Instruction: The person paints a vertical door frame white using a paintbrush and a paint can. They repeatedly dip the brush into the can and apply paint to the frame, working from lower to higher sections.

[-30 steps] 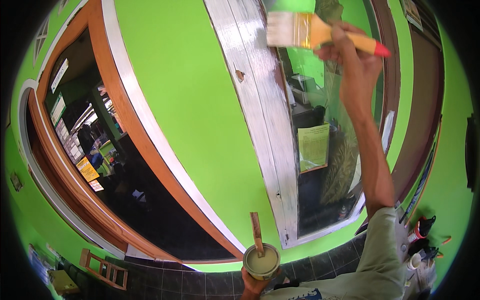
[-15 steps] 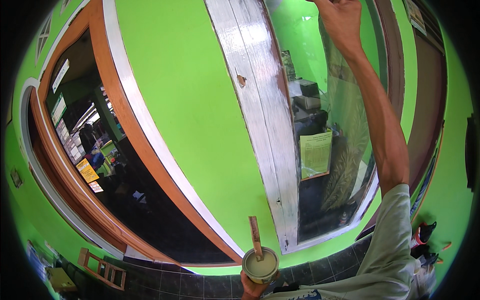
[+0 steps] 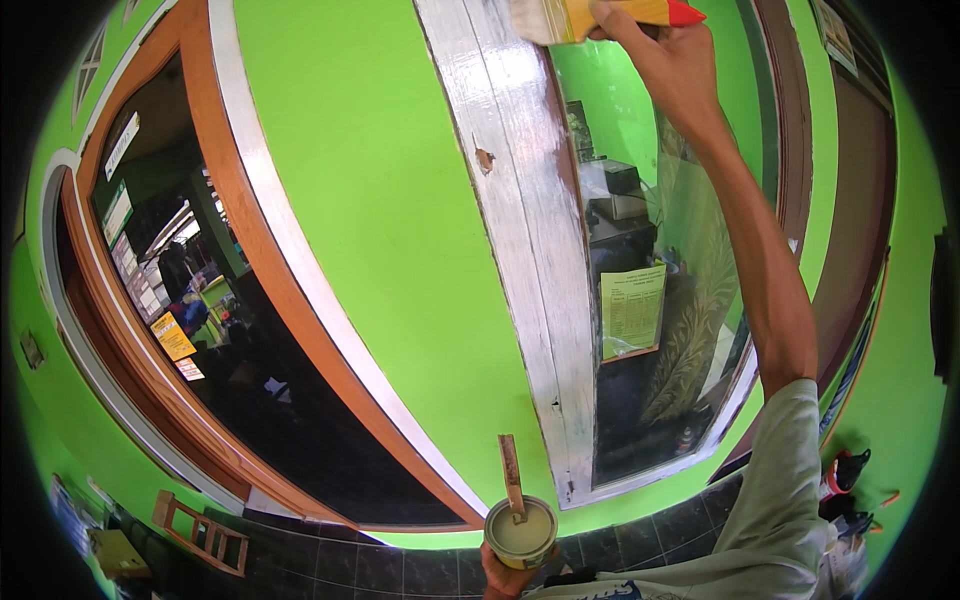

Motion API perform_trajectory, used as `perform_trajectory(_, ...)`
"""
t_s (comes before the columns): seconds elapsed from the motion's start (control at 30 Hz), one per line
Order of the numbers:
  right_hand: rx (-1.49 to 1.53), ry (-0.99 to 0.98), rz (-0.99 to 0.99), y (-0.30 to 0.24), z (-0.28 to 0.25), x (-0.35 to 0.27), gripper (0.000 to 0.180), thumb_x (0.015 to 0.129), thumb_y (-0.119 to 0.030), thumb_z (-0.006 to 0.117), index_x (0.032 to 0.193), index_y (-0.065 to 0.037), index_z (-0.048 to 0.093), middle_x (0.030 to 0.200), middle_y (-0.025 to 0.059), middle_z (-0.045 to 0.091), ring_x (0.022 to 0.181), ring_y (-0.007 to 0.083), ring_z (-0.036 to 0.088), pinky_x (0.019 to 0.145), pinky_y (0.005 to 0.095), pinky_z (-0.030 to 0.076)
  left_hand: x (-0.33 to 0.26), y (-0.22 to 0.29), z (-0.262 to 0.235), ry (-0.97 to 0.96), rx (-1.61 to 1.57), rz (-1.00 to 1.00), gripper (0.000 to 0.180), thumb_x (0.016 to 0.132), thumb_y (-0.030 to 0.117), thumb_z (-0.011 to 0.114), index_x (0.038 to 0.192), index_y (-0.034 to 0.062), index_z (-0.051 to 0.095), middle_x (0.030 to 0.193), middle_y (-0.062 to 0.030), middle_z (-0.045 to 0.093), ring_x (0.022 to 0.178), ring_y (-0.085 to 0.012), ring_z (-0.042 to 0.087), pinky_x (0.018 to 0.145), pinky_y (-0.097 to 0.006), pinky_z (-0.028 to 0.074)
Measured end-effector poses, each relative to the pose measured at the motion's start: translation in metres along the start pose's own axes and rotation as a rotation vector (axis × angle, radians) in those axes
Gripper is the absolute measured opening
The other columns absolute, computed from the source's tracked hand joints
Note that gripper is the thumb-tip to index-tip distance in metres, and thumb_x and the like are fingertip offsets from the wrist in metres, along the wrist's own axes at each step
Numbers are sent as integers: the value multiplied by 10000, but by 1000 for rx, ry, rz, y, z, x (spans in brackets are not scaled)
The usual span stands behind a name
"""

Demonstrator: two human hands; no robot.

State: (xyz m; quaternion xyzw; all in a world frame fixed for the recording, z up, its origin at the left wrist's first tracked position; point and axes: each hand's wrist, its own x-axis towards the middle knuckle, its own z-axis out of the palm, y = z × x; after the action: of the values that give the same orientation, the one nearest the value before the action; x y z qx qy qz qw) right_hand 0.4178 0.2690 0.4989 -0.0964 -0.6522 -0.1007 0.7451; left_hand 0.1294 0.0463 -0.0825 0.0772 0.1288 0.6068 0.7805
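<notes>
My right hand (image 3: 668,62) is raised high at the top of the view, closed round the handle of a paintbrush (image 3: 590,17) with a yellow and red handle. Its pale bristles lie against the right edge of a wooden window frame (image 3: 525,200) coated in streaky white, where some brown shows through. Low in the middle, my left hand (image 3: 507,577) holds an open paint can (image 3: 521,532) of whitish paint from below. A flat wooden stick (image 3: 510,470) stands tilted in the can.
Right of the white frame is a window pane (image 3: 680,330) with a paper sheet (image 3: 632,312) on it. A bright green wall (image 3: 370,220) fills the middle. At left stands an orange-brown framed glass door (image 3: 250,180). A small wooden ladder-like piece (image 3: 205,540) is on the dark tiles.
My right hand has come down slightly, bringing the paintbrush into view against the upper frame. The left hand and the paint can have stayed in place.
</notes>
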Motion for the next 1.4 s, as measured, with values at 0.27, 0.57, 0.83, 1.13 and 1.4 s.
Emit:
perform_trajectory(0.27, -89, 85, -26, -21, 0, 28, 205, 994, -185, 701, 1032, 15, 725, 885, 27, 729, 782, 97, 652, 693, 270, 520, 0, 2, -3, -91, -164, -55, 832, 855, 613, 707, 1536, 215, 442, 1554, -157, 455, 1412, -441, 452, 1024, -760, 425)
perform_trajectory(0.57, -86, 2, 22, -6, -1, 13, 203, 977, -167, 717, 1024, 30, 728, 890, 54, 741, 791, 113, 677, 720, 284, 547, -4, -3, 16, -117, -63, -1, 798, 876, 605, 691, 1524, 204, 454, 1539, -154, 467, 1387, -433, 485, 1004, -758, 447)
perform_trajectory(0.83, 79, 30, -10, -12, -13, 5, 163, 986, -133, 694, 1014, 26, 713, 881, 56, 733, 797, 115, 681, 728, 278, 553, -6, -4, 14, -98, -116, -23, 771, 906, 639, 625, 1518, 198, 464, 1532, -149, 483, 1381, -434, 491, 995, -765, 446)
perform_trajectory(1.13, -95, 51, -39, -3, -6, 35, 232, 979, -223, 716, 951, 6, 735, 826, 15, 709, 749, 97, 625, 659, 290, 496, -12, -8, 8, -24, 48, 2, 826, 865, 653, 662, 1529, 208, 452, 1547, -121, 469, 1407, -407, 461, 1040, -729, 404)
perform_trajectory(1.4, -54, 15, 33, -3, -6, 14, 215, 972, -199, 725, 948, 15, 737, 847, 28, 725, 767, 102, 647, 683, 284, 517, -14, -9, -3, -50, -8, -28, 813, 881, 636, 651, 1537, 210, 431, 1558, -101, 455, 1408, -381, 463, 1053, -726, 381)
